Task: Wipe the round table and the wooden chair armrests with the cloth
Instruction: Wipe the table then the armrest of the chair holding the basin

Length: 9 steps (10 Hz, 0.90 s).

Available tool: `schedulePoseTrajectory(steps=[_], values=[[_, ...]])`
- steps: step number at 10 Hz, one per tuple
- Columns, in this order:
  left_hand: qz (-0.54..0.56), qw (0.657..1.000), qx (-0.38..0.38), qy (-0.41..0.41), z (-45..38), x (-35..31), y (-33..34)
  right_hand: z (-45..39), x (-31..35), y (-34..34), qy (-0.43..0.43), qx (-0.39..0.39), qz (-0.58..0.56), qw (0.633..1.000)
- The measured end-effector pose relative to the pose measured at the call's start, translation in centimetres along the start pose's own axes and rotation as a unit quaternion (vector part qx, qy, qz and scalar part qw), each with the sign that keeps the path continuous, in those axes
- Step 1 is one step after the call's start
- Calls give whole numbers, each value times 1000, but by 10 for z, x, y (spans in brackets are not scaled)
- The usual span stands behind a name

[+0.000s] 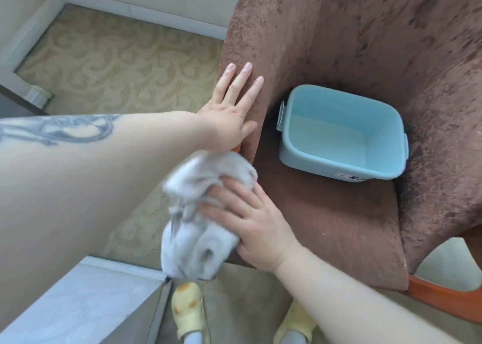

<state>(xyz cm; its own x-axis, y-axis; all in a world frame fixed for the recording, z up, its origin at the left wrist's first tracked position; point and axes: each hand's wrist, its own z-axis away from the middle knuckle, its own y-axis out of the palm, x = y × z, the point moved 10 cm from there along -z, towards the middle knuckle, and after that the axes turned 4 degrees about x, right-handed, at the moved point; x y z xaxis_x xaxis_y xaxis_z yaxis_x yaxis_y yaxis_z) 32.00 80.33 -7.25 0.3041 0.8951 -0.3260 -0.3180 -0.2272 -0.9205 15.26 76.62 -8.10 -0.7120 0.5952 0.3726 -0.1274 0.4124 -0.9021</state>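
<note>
The cloth (206,213) is bunched over the chair's (365,43) left armrest (236,148), with the right hand's (250,221) fingers grasping it. The left hand (232,109) is resting flat, fingers straight, on the chair. This looks like the armrest step; next, I think, is rubbing along the wood.

A furnished room in a home or hotel; a brown velvet armchair (365,43) with orange wooden arms sits on patterned beige carpet (117,64); left of the armchair, white skirting (146,12) lines cream walls; on the armchair's seat stands a blue plastic basin (341,132); below the armchair, yellow house slippers (187,309) show.
</note>
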Motion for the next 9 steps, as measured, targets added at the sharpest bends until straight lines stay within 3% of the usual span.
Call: schedulePoseTrajectory(steps=[1,2,3,4,6,8,9], values=[[-1,1000,-6,3,0,1,1,18,4,4,255,-156,-189,935],[4,1000,1,1,-1,2,3,47,35,15,366,-266,-224,863],[5,1000,4,3,-1,4,5,58,19,28,456,-232,-306,803],[-5,1000,4,0,-1,5,5,51,-3,31,460,-131,-446,757],[-48,998,33,-28,6,-2,13,53,-96,-57,481,-95,-313,813],[-75,991,85,-74,12,-13,1,48,-171,-158,522,-35,-166,836],[-86,990,89,-75,4,-34,-32,45,-192,-225,523,-107,-126,836]])
